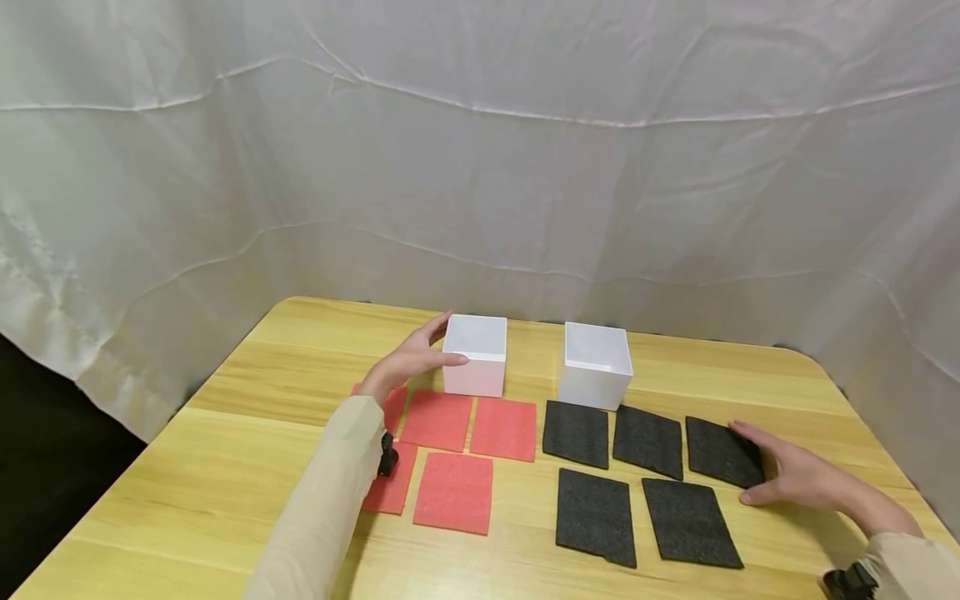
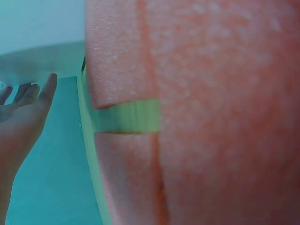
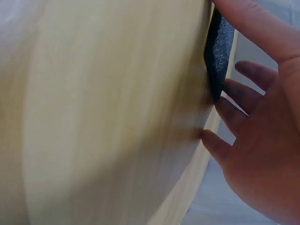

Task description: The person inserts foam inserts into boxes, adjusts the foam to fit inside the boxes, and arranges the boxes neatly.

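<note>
My left hand (image 1: 417, 358) reaches to the left white box (image 1: 475, 358). Its fingers are straight along the box's left side and the thumb lies against the front wall; in the left wrist view the left hand (image 2: 22, 117) is open. Several red foam squares (image 1: 454, 492) lie under and beside that forearm, and red foam (image 2: 211, 117) fills the left wrist view. My right hand (image 1: 791, 475) rests with straight fingers on the rightmost black foam square (image 1: 716, 450). In the right wrist view one finger of the right hand (image 3: 262, 140) lies over the black square (image 3: 218, 44) and the others sit at its edge.
A second white box (image 1: 596, 367) stands right of the first. More black foam squares (image 1: 596, 517) lie in two rows on the wooden table (image 1: 225, 483). A white cloth backdrop (image 1: 480, 167) hangs behind. The table's right edge runs close to my right hand.
</note>
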